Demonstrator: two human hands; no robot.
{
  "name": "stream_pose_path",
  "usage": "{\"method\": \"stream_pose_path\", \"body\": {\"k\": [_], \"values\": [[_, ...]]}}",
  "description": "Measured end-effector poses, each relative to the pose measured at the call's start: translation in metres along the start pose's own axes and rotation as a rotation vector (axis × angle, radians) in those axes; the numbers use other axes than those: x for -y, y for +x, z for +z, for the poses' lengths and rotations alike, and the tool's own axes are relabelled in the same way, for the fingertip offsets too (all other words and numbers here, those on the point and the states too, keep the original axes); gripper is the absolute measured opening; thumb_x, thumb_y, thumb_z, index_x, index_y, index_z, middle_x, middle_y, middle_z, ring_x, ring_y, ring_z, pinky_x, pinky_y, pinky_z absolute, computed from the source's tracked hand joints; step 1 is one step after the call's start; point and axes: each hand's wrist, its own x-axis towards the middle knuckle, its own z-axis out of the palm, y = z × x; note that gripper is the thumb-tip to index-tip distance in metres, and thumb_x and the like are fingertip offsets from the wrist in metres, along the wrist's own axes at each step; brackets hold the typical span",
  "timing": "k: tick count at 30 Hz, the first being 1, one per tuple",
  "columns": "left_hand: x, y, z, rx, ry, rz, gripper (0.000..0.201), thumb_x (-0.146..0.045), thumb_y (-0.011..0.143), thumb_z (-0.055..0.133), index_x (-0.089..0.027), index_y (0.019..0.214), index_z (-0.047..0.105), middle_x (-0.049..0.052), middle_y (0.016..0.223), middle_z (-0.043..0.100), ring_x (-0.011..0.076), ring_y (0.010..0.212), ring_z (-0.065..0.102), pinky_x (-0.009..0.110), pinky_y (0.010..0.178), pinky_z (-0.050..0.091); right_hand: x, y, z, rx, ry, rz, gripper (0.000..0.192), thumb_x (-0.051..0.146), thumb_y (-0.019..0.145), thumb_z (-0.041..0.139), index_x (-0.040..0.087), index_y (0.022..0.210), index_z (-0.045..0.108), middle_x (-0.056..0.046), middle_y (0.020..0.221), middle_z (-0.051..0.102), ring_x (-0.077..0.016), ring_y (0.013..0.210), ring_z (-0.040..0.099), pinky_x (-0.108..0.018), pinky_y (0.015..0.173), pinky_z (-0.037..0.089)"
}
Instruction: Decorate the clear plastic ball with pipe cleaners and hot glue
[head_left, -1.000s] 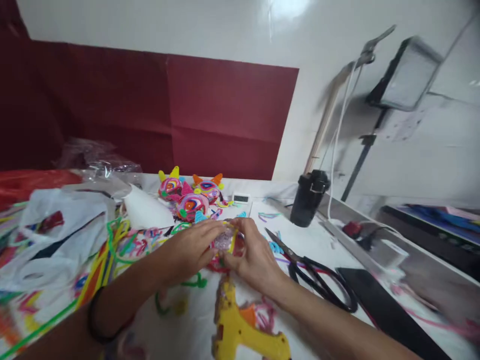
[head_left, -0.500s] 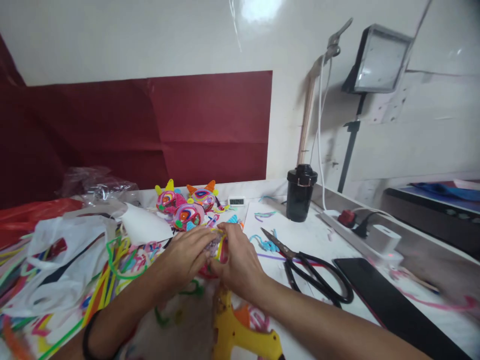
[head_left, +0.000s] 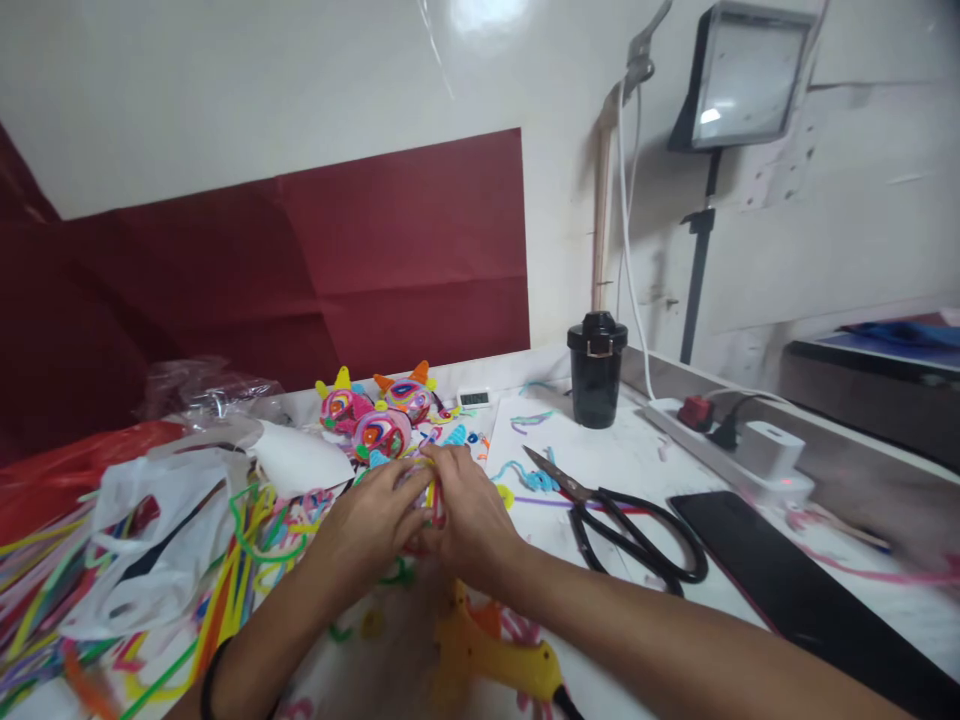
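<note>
My left hand (head_left: 367, 520) and my right hand (head_left: 480, 520) meet at the middle of the table, fingers closed round a colourful pipe-cleaner ornament (head_left: 433, 497). Only a yellow, pink and white strip of it shows between the fingers; the rest is hidden. Just below my right wrist lies a yellow glue gun (head_left: 514, 660), partly blurred. Beyond the hands sit several finished round pipe-cleaner figures (head_left: 381, 432) with yellow and orange horns. Open-bladed scissors with black handles (head_left: 630, 525) rest to the right of my right hand.
Loose pipe cleaners (head_left: 225, 590) and a white plastic bag (head_left: 161, 560) cover the left side. To the right are a black phone-like slab (head_left: 810, 590), a power strip (head_left: 705, 455) and a black lidded cup (head_left: 597, 375). A small digital clock (head_left: 474, 398) stands at the back.
The camera view has tilted and shifted slightly. Both hands stay closed round the ornament, with a small change in finger position. A yellow bit now shows beside my right hand.
</note>
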Motion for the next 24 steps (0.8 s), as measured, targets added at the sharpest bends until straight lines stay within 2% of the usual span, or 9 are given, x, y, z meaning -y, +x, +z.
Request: {"method": "stream_pose_path", "body": {"k": [6,10,16,24], "values": [[0.003,0.002,-0.005,0.057,-0.042,-0.068,0.044,-0.022,0.092,0.055,-0.029,0.136,0.056,0.010,0.124,0.062,0.0296,0.112,0.061,0.044,0.091,0.054,0.006,0.007,-0.018,0.113,0.066,0.071,0.086,0.007,0.066,0.072,0.017,0.144,0.037,-0.016,0.137,0.048,-0.0323,0.121,0.055,-0.047,0.101,0.045],[0.009,0.001,-0.007,0.066,-0.098,-0.041,0.047,-0.022,0.092,0.056,-0.031,0.138,0.055,0.010,0.123,0.060,0.0288,0.111,0.059,0.044,0.092,0.052,0.003,0.012,-0.030,0.152,0.197,0.107,0.089,0.003,0.062,0.071,0.021,0.142,0.037,-0.014,0.140,0.049,-0.0311,0.123,0.056,-0.046,0.101,0.046],[0.020,-0.001,-0.010,0.064,-0.191,0.017,0.053,-0.020,0.089,0.057,-0.034,0.140,0.052,0.008,0.122,0.059,0.0263,0.112,0.057,0.042,0.095,0.051,-0.004,0.014,-0.030,0.092,0.337,0.106,0.079,-0.001,0.062,0.064,0.027,0.133,0.044,-0.008,0.127,0.059,-0.0264,0.112,0.065,-0.039,0.089,0.053],[0.030,-0.001,-0.015,0.132,-0.280,-0.023,0.053,-0.024,0.090,0.058,-0.035,0.141,0.051,0.008,0.119,0.060,0.0250,0.110,0.058,0.040,0.094,0.051,-0.012,0.016,-0.023,0.053,0.352,0.093,0.064,-0.004,0.070,0.056,0.021,0.128,0.046,-0.009,0.115,0.064,-0.0232,0.108,0.067,-0.041,0.096,0.051]]}}
